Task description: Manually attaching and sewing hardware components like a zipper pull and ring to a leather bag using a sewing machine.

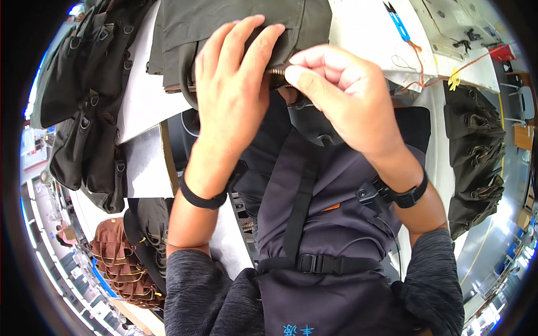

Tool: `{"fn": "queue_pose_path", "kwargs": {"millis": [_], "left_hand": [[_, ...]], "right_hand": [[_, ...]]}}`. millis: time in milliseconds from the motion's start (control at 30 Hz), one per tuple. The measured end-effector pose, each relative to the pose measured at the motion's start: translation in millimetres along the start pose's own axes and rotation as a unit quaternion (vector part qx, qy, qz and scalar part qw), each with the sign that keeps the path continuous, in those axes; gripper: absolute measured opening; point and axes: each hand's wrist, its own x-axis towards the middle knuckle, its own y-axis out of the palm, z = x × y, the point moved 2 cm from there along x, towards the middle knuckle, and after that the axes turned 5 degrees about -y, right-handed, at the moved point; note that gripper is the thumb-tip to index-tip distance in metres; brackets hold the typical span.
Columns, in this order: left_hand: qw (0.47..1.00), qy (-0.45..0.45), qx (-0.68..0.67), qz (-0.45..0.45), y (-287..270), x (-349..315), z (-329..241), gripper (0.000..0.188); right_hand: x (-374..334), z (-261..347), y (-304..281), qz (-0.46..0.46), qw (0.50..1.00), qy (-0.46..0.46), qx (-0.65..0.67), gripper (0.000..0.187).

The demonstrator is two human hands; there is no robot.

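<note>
The dark green fabric piece (307, 25) lies at the top centre of the frame, at the edge of the white counter (361, 31); the left hand (232, 92) is flattened over it, fingers stretched out and a little apart (its thumb is out of sight); the right hand (347, 89) has thumb and forefinger closed on a brass-toned zipper (277, 71), just beside the left hand.

To handle this well, I would keep the left hand's pressure broad and even, so that the cloth stays flat without dragging; the right hand's pinch should be firm but small, in line with the zipper's teeth, since a sideways pull could twist the tape or pucker the edge; loose folds are best kept clear of the teeth; the blue thread snips (399, 23), at upper right, lie well apart from both hands.
</note>
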Motion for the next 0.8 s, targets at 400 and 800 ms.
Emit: {"fn": "queue_pose_path", "kwargs": {"millis": [400,800], "left_hand": [[0.909,0.211,0.309,0.183,-31.2,116.4,-13.1,0.007],[0.891,0.205,0.125,0.385,-105.4,170.7,-44.2,0.021]], "right_hand": [[43.7,12.6,6.8,-0.161,0.836,-0.260,-0.455,0.068],[92.1,76.6,-59.8,0.107,0.975,-0.074,-0.182,0.027]]}}
